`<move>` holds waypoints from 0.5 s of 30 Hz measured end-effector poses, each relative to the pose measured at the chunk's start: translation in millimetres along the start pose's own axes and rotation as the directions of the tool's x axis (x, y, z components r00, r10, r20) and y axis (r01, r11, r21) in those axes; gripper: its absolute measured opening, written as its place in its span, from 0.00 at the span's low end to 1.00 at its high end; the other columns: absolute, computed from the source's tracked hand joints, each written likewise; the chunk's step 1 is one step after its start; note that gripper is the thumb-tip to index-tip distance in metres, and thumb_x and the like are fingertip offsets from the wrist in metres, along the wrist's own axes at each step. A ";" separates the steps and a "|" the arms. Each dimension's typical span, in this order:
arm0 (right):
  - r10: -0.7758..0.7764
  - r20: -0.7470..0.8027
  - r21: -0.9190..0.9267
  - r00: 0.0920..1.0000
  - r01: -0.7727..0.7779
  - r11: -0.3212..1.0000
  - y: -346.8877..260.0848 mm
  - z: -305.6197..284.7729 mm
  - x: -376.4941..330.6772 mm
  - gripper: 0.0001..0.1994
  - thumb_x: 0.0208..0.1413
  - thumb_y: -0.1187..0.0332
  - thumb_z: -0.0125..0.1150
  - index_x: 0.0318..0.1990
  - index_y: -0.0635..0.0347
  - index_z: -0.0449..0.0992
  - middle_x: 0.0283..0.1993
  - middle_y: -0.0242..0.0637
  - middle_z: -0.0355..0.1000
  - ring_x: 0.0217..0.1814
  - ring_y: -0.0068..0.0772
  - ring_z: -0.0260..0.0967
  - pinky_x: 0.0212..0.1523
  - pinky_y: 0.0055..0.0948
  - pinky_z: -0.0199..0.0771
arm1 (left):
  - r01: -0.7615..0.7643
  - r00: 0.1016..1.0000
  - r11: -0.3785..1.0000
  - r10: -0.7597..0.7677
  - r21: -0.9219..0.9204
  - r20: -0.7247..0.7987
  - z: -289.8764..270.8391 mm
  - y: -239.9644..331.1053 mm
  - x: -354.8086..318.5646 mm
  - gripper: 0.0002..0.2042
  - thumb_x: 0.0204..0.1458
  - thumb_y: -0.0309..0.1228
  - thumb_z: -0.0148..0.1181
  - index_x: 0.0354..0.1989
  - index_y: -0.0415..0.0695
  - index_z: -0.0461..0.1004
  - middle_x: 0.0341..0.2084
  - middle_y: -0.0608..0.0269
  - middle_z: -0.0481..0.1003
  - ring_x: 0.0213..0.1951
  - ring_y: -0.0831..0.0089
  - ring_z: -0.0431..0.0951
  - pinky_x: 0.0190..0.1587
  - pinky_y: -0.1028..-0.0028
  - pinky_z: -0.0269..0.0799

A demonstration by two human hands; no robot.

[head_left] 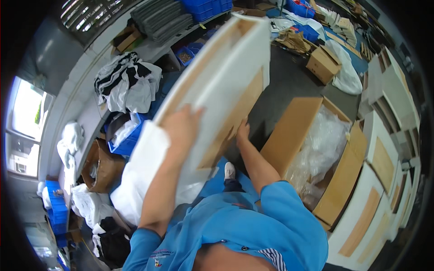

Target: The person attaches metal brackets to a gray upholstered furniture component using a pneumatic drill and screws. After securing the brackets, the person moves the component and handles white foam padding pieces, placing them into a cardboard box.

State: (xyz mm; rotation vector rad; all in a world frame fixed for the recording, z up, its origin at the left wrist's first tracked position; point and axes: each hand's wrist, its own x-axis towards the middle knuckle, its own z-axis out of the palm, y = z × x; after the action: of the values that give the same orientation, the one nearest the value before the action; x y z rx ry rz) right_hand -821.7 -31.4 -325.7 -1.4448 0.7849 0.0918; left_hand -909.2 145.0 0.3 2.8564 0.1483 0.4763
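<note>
A long white box-shaped piece [221, 81] with tan panels along its faces stands tilted in front of me, its far end raised. My left hand [181, 128] lies over its left edge, with the fingers a little blurred. Lower on the other side, my right hand [243, 132] grips the edge beside a tan panel. White sheet material [142, 167] hangs at the near end, below my left hand; I cannot tell whether it is attached to the piece. An open cardboard box [289, 135] with clear plastic wrap [321, 140] in it stands right of my right arm.
Similar white pieces with tan panels [370, 212] are stacked along the right. At left, a bench holds a heap of white and black cloth [129, 81], with a blue crate [129, 135] and a brown bin [103, 167] nearby. Farther off is a smaller carton [323, 65].
</note>
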 end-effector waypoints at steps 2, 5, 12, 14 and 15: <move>-0.420 0.272 0.354 0.866 0.316 0.880 -69.8 14.5 -16.0 0.41 0.68 0.36 0.42 0.70 0.70 0.60 0.70 0.51 0.63 0.71 0.46 0.61 0.70 0.38 0.58 | -0.041 0.985 0.998 0.050 -0.057 0.164 97.5 -14.1 10.4 0.21 0.60 0.51 0.59 0.39 0.40 0.77 0.33 0.46 0.82 0.34 0.49 0.84 0.37 0.55 0.78; -0.126 0.448 0.208 0.885 0.034 0.978 -153.3 13.7 -66.4 0.46 0.65 0.34 0.48 0.73 0.69 0.53 0.69 0.44 0.64 0.70 0.40 0.60 0.70 0.37 0.55 | -0.011 0.996 0.988 0.026 -0.153 0.091 187.1 9.1 27.1 0.15 0.58 0.43 0.59 0.41 0.43 0.76 0.31 0.54 0.83 0.38 0.52 0.84 0.39 0.53 0.79; -0.083 0.365 0.108 0.927 0.047 0.993 -143.4 33.2 -16.3 0.39 0.62 0.49 0.64 0.71 0.63 0.57 0.66 0.45 0.65 0.65 0.37 0.64 0.62 0.39 0.66 | 0.018 0.764 0.918 0.244 -0.397 0.597 182.7 7.3 91.6 0.13 0.50 0.38 0.59 0.38 0.45 0.83 0.34 0.50 0.83 0.39 0.49 0.84 0.43 0.51 0.78; -0.122 0.308 0.098 0.944 0.096 0.991 -144.7 40.4 -22.8 0.35 0.62 0.54 0.65 0.69 0.64 0.59 0.63 0.43 0.67 0.62 0.36 0.67 0.60 0.37 0.69 | 0.122 0.667 0.896 0.244 -0.426 0.704 178.8 -1.6 94.3 0.14 0.53 0.39 0.58 0.42 0.45 0.81 0.38 0.48 0.82 0.43 0.48 0.83 0.45 0.50 0.77; -0.119 0.270 0.041 0.955 0.112 0.993 -136.7 41.1 -14.6 0.33 0.62 0.56 0.65 0.68 0.65 0.61 0.60 0.42 0.69 0.58 0.34 0.69 0.57 0.34 0.70 | 0.167 0.593 0.889 0.255 -0.427 0.763 177.2 -9.0 95.5 0.14 0.54 0.39 0.59 0.44 0.44 0.80 0.41 0.47 0.81 0.45 0.48 0.82 0.46 0.50 0.77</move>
State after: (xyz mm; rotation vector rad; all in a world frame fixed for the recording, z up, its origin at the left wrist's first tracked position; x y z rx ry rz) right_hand -746.2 -11.6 -205.3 -1.4141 0.4739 0.1866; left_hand -761.1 128.1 -135.3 2.2993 -0.1909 -0.7369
